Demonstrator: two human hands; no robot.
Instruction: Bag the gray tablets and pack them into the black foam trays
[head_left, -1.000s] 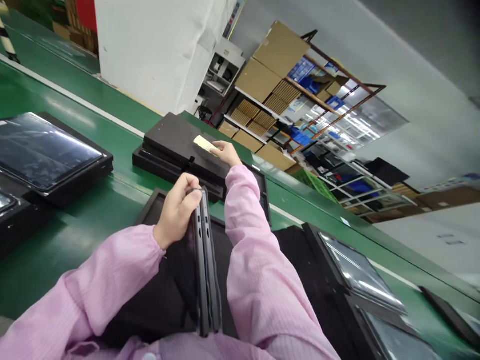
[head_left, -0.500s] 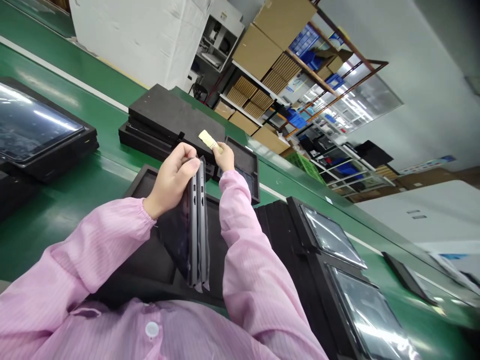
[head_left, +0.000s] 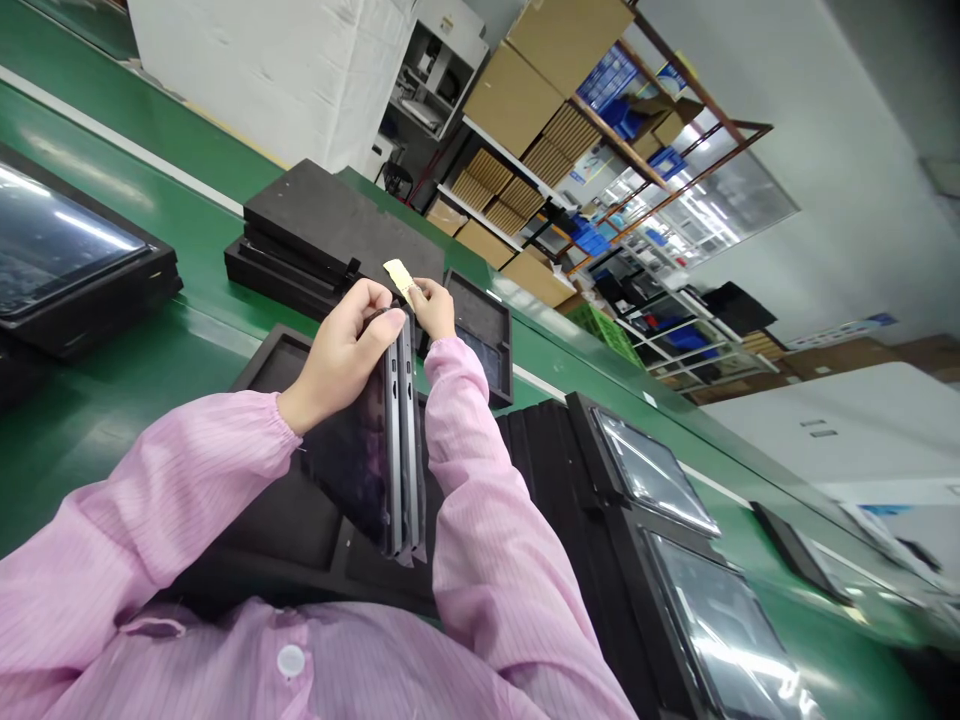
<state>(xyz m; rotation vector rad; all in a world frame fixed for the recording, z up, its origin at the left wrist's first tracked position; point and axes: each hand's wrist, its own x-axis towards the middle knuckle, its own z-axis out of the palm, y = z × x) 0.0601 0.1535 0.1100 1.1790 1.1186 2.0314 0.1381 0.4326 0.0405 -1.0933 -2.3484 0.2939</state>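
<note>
My left hand (head_left: 341,355) is closed on the top of two thin tablets (head_left: 395,440), held side by side on edge. Their grey sides with ports face me, and a dark glossy screen shows on the left one. Clear film hangs at their lower corner. Just beyond the tablets' top, my right hand (head_left: 435,308) pinches a small pale yellow slip (head_left: 399,277), which sticks up to the left. Below the tablets lies a black foam tray (head_left: 274,500) with recesses, partly covered by my arms.
Stacked black foam trays (head_left: 337,215) stand ahead on the green bench (head_left: 187,370), beside a tray (head_left: 499,330) with a dark device inside. Screens in black trays lie left (head_left: 64,240) and right (head_left: 652,470). Shelves with cardboard boxes (head_left: 517,105) rise behind.
My right hand has moved left and closer to the tablets' top edge with the yellow slip. The tablets' lower end has risen slightly in my left hand. The view has shifted slightly.
</note>
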